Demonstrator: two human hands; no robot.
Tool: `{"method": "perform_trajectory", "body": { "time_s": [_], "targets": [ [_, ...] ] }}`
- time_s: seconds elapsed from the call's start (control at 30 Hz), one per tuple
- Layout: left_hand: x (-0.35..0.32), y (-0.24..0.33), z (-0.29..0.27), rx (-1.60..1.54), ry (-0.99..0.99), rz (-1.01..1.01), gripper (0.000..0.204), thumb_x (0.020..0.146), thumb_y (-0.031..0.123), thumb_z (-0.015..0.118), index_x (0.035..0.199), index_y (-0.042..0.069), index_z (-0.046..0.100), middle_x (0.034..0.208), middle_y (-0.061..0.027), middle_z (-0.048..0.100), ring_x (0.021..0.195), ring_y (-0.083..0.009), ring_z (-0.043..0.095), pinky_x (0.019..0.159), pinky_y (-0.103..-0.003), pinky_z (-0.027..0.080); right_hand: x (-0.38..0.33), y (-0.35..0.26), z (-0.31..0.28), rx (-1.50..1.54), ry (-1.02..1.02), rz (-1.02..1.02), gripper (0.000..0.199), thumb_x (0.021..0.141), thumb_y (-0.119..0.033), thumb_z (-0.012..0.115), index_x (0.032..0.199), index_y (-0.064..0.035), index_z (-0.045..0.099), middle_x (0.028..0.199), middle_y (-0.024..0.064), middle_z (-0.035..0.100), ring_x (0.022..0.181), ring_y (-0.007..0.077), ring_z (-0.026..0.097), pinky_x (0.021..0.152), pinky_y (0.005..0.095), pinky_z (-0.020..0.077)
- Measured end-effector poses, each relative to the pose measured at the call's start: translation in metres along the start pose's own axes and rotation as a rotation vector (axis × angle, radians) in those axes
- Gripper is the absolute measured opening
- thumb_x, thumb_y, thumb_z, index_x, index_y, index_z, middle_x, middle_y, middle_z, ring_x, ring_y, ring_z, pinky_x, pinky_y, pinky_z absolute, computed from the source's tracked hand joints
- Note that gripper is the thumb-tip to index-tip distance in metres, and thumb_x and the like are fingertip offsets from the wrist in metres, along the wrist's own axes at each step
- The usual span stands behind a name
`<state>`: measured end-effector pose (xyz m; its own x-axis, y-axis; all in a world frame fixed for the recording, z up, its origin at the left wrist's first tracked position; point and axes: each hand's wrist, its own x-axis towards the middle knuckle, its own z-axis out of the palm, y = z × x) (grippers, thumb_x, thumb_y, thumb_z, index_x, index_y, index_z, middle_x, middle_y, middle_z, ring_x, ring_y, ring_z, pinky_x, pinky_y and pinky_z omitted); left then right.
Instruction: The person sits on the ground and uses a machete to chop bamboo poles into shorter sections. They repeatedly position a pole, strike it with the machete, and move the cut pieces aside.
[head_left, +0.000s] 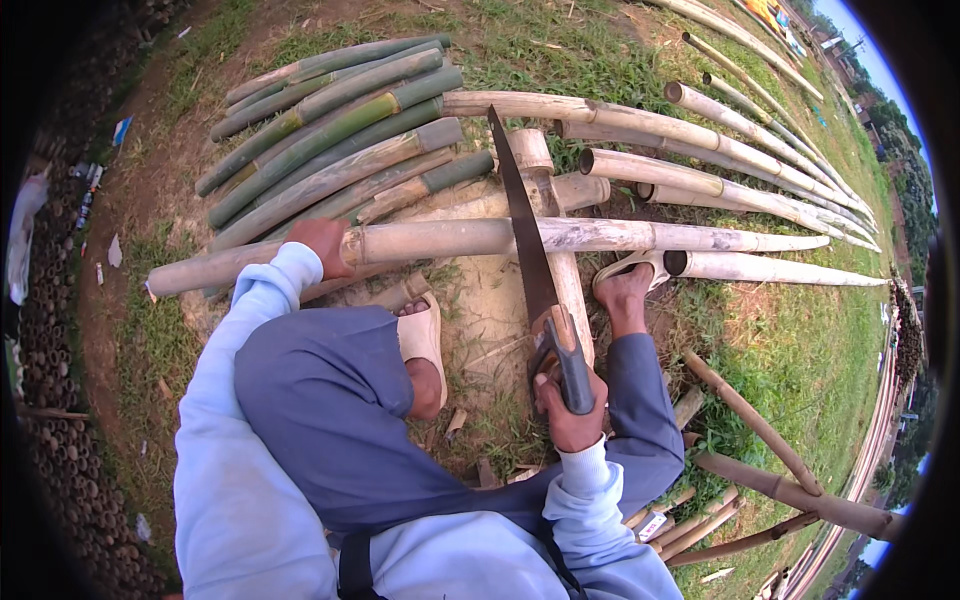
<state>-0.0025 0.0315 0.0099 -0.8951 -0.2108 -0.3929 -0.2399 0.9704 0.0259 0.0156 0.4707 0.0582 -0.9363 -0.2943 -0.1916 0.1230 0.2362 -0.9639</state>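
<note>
Clearly, the saw handle (575, 378) lies within the right fingers (546, 394).

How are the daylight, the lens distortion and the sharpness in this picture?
In the head view: bright daylight; fisheye bending, with long bamboo poles looking bowed and corners black; handsaw and right hand fairly sharp, without obvious motion blur.

"Can we read any lettering here?"
"None. We see dark marks on a white tag (652, 526) beside the poles (703, 530) at lower right, but they're too small for us."
"And that wrapper (88, 192) at far left?"
"Too small for us to read, too."
</note>
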Motion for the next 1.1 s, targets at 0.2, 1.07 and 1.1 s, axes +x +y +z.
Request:
{"method": "perform_trajectory", "body": {
  "time_s": [0.2,1.07,1.1],
  "targets": [
    [0.004,0.007,-0.007,0.019,-0.017,0.005,0.065,0.068,0.046,0.082,0.115,0.004,0.067,0.106,-0.0220,0.074,0.100,-0.0397,0.071,0.090,-0.049,0.056,0.002,0.005,-0.002,-0.030,0.036,-0.078,0.014,0.090,-0.001,0.072,0.090,-0.0018,0.058,0.067,-0.0006,0.058,0.056,0.0080,0.055,0.051,0.0253,0.0436],
    [-0.006,-0.010,0.003,-0.020,0.019,-0.023,0.065,0.062,0.043,0.082,0.111,0.004,0.067,0.101,-0.0242,0.073,0.099,-0.0425,0.069,0.090,-0.050,0.054,-0.127,-0.034,-0.047,-0.117,-0.051,0.193,0.026,0.088,-0.001,0.072,0.112,0.0028,0.065,0.081,0.0046,0.066,0.075,0.0102,0.059,0.071,0.0276,0.0494],
    [-0.004,-0.015,0.001,-0.010,0.035,-0.030,0.065,0.062,0.043,0.082,0.112,0.004,0.067,0.101,-0.0241,0.073,0.099,-0.0426,0.069,0.090,-0.050,0.054,-0.121,-0.036,-0.044,-0.092,-0.060,0.202,0.027,0.088,-0.001,0.071,0.114,0.0030,0.065,0.082,0.0050,0.066,0.075,0.0106,0.060,0.072,0.0277,0.0498]
  ]
}}
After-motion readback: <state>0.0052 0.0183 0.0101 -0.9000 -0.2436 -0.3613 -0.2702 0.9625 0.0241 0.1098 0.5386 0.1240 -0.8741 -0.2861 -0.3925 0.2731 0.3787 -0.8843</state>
